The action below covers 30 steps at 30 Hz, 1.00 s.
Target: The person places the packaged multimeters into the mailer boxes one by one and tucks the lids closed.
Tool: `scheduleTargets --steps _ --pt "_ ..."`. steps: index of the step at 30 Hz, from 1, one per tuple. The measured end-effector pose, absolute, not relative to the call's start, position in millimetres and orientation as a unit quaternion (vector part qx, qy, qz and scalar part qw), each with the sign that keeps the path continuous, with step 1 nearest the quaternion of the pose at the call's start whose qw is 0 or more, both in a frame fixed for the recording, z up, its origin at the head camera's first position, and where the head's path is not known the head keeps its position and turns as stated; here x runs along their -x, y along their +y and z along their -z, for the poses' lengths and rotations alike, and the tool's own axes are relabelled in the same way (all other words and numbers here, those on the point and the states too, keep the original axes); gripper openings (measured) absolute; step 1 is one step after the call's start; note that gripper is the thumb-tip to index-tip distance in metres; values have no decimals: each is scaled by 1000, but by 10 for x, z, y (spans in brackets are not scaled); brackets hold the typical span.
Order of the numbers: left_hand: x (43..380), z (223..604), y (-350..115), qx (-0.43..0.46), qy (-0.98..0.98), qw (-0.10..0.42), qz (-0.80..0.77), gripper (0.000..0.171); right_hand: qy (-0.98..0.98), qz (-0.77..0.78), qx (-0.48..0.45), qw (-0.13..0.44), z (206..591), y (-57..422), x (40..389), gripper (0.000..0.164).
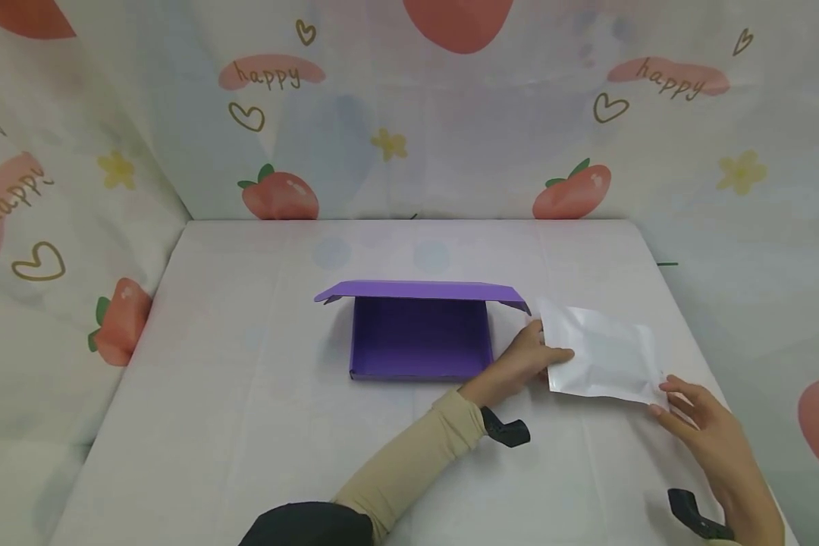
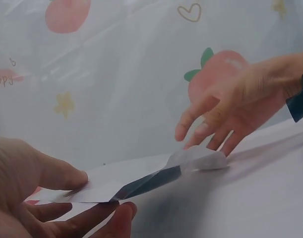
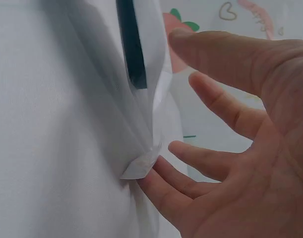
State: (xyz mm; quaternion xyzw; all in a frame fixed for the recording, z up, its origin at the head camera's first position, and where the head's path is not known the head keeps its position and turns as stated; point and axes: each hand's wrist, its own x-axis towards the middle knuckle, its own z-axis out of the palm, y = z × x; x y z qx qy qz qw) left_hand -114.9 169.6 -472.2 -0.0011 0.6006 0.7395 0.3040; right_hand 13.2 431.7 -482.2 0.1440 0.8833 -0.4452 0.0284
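Note:
My left hand holds a flat white plastic pouch by its left edge, thumb on top and fingers underneath. Along the side of the pouch a dark strip shows in both wrist views. At the pouch's far right corner is my right hand, its fingers spread; in the right wrist view the lower fingers touch the crumpled corner while the thumb stands off. Just left of my left hand sits a purple cardboard box, its lid raised and its inside bare.
A white cloth covers the table. Behind and at the sides hangs a printed curtain with fruit, hearts and lettering. Black straps with mounts sit at both wrists. The lid's flap sticks out close to the pouch.

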Motion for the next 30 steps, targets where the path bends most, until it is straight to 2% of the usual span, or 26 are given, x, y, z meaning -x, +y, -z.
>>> scheduleTargets --steps 3,10,17,25,30 --pt "1114 4702 1651 -11 595 313 -740 35 859 484 -164 18 4834 4306 -199 51" --pt "965 4624 1544 -55 607 324 -724 43 737 648 -190 -38 4927 4252 -300 55" --pt "836 4539 1431 -74 632 310 -706 49 716 647 -257 -40 4933 4180 -298 64" --pt "727 4503 1242 -98 695 268 -660 51 718 642 -262 -62 4886 4032 -324 62" --pt "699 4470 1067 -130 689 263 -663 53 729 638 -242 -61 4862 3962 -327 59"
